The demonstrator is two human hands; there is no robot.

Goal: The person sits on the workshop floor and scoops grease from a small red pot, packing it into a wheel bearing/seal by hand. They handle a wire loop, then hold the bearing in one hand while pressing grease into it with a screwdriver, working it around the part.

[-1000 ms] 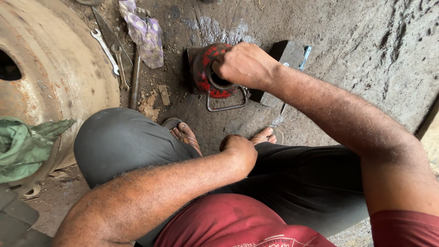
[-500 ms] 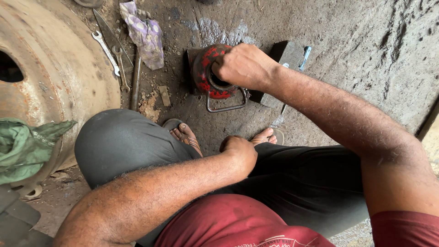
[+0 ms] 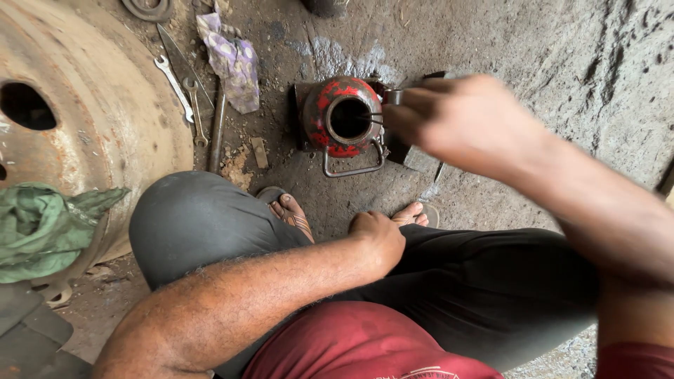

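A red, worn bottle jack (image 3: 330, 116) stands on the dirt floor in front of my feet, its round top hole open and dark. A wire handle (image 3: 353, 170) lies at its base. My right hand (image 3: 463, 123) hovers just right of the jack, blurred, with its fingers curled; the fingertips seem to pinch a small grey metal piece (image 3: 394, 96) beside the jack's top. My left hand (image 3: 379, 237) is a closed fist with nothing in it, resting between my knees near my sandalled feet (image 3: 291, 214).
A big rusty wheel rim (image 3: 91, 119) fills the left, with a green cloth (image 3: 49, 228) draped on it. Wrenches (image 3: 184, 95), a metal bar (image 3: 217, 130) and a purple-white rag (image 3: 232, 60) lie left of the jack. A dark block (image 3: 418, 158) sits to its right.
My right hand has lifted off the jack's top and moved right, uncovering the open hole. My left hand has stayed in place.
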